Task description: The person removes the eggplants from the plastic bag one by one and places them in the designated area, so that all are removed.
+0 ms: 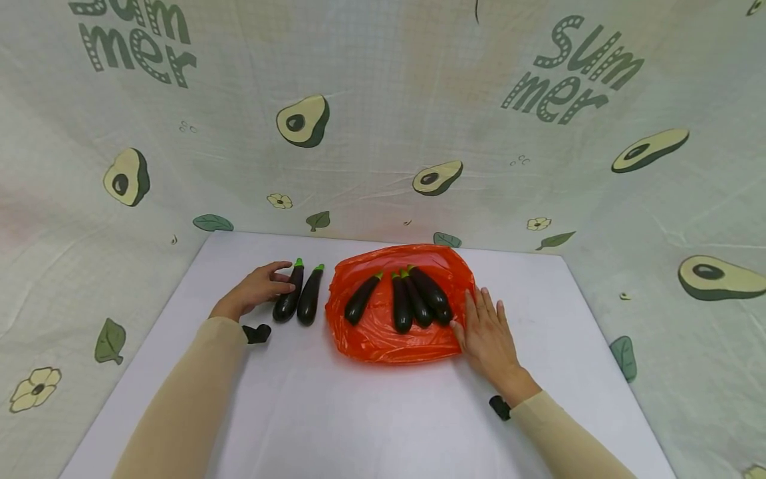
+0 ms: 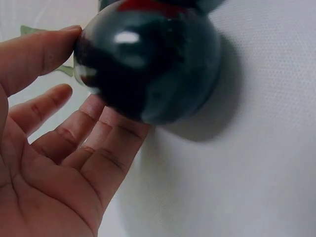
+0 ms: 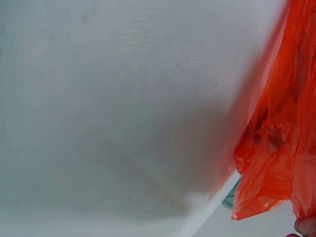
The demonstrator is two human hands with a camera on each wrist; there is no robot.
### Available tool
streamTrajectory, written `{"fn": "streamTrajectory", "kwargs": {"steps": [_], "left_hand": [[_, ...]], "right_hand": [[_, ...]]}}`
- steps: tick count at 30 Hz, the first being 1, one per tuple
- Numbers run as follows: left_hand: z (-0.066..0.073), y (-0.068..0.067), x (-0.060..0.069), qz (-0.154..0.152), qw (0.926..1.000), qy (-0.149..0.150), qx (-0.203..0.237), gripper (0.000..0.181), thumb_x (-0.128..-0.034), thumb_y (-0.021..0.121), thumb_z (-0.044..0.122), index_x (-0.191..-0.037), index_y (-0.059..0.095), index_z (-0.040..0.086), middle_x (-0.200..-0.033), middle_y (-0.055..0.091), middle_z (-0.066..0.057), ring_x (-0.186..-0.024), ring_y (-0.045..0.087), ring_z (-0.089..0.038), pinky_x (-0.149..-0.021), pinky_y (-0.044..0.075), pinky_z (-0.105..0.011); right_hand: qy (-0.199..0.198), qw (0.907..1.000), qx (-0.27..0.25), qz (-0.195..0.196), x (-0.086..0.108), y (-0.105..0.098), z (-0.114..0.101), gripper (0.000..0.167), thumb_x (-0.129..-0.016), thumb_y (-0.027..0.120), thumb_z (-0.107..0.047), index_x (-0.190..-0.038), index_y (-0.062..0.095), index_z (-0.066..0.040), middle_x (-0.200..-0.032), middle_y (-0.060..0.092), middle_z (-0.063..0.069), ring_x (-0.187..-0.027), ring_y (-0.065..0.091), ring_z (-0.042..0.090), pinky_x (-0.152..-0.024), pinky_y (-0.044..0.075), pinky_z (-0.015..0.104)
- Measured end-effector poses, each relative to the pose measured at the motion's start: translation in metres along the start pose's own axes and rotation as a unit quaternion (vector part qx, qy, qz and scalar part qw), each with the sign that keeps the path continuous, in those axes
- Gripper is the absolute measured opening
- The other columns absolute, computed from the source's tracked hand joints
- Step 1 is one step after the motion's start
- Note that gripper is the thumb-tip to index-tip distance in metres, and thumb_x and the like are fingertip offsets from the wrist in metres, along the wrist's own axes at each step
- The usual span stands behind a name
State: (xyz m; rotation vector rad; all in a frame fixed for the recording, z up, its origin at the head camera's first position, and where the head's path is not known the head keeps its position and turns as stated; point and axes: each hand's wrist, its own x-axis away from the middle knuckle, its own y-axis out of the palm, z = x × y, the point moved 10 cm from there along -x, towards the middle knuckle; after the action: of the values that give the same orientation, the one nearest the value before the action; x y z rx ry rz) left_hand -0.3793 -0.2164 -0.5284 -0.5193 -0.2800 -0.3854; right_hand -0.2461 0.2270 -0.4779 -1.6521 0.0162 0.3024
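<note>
My left hand (image 1: pixel 256 290) is at the leftmost eggplant (image 1: pixel 288 296), a glossy dark one with a green tip. In the left wrist view the thumb touches the side of this eggplant (image 2: pixel 153 64), and the other fingers reach toward its underside, mostly straight. Beside it lies a second eggplant (image 1: pixel 310 298). An orange-red plastic bag (image 1: pixel 365 347) lies with its mouth spread wide, several eggplants (image 1: pixel 402 306) inside it. Against the bag's right edge rests my right hand (image 1: pixel 487 336), fingers extended. The right wrist view shows the bag's crinkled side (image 3: pixel 276 148) and only a bit of fingertip.
Everything lies on a white tabletop (image 1: pixel 335 419). A pale cloth (image 1: pixel 371 133) printed with avocados, leaves and lettering hangs behind the table and along both sides. Each wrist carries a small black device (image 1: pixel 257 334).
</note>
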Motion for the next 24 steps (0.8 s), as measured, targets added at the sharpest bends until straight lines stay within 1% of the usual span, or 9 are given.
{"fn": "streamTrajectory", "kwargs": {"steps": [7, 12, 18, 24], "left_hand": [[-0.0026, 0.0004, -0.0047, 0.016, 0.9997, 0.004, -0.019, 0.075, -0.1031, 0.069, 0.026, -0.165, 0.03, 0.007, -0.155, 0.048, -0.03, -0.134, 0.057, -0.041, -0.113, 0.05, -0.054], [-0.0008, -0.0002, -0.0024, 0.028, 0.9991, 0.003, -0.032, 0.073, -0.1033, 0.068, 0.027, -0.164, 0.032, 0.007, -0.154, 0.049, -0.029, -0.133, 0.057, -0.04, -0.114, 0.048, -0.055], [0.001, 0.0, 0.0012, 0.037, 0.9985, 0.001, -0.039, 0.073, -0.1041, 0.067, 0.029, -0.164, 0.032, 0.007, -0.153, 0.051, -0.028, -0.133, 0.058, -0.039, -0.115, 0.047, -0.055], [-0.0029, -0.0026, 0.0014, 0.049, 0.9978, -0.004, -0.046, 0.075, -0.1037, 0.068, 0.033, -0.165, 0.031, 0.009, -0.155, 0.049, -0.027, -0.134, 0.056, -0.041, -0.117, 0.044, -0.058]], "right_hand": [[0.001, 1.0, 0.002, -0.003, -0.0007, 0.0002, 0.0007, 0.077, -0.106, 0.06, -0.037, -0.161, 0.03, 0.009, -0.167, 0.03, 0.031, -0.158, 0.023, 0.048, -0.128, 0.017, 0.065], [0.0, 1.0, 0.001, -0.001, 0.0, 0.0013, 0.0012, 0.078, -0.105, 0.06, -0.037, -0.161, 0.03, 0.009, -0.167, 0.03, 0.031, -0.158, 0.024, 0.048, -0.127, 0.018, 0.065], [-0.005, 0.9998, -0.01, 0.014, 0.0012, -0.0014, 0.0002, 0.077, -0.104, 0.062, -0.035, -0.159, 0.033, 0.01, -0.166, 0.032, 0.032, -0.157, 0.026, 0.05, -0.126, 0.02, 0.068], [-0.006, 0.9997, -0.01, 0.02, 0.0009, -0.0024, -0.0011, 0.077, -0.103, 0.062, -0.035, -0.159, 0.033, 0.01, -0.165, 0.034, 0.032, -0.156, 0.028, 0.05, -0.125, 0.021, 0.068]]}}
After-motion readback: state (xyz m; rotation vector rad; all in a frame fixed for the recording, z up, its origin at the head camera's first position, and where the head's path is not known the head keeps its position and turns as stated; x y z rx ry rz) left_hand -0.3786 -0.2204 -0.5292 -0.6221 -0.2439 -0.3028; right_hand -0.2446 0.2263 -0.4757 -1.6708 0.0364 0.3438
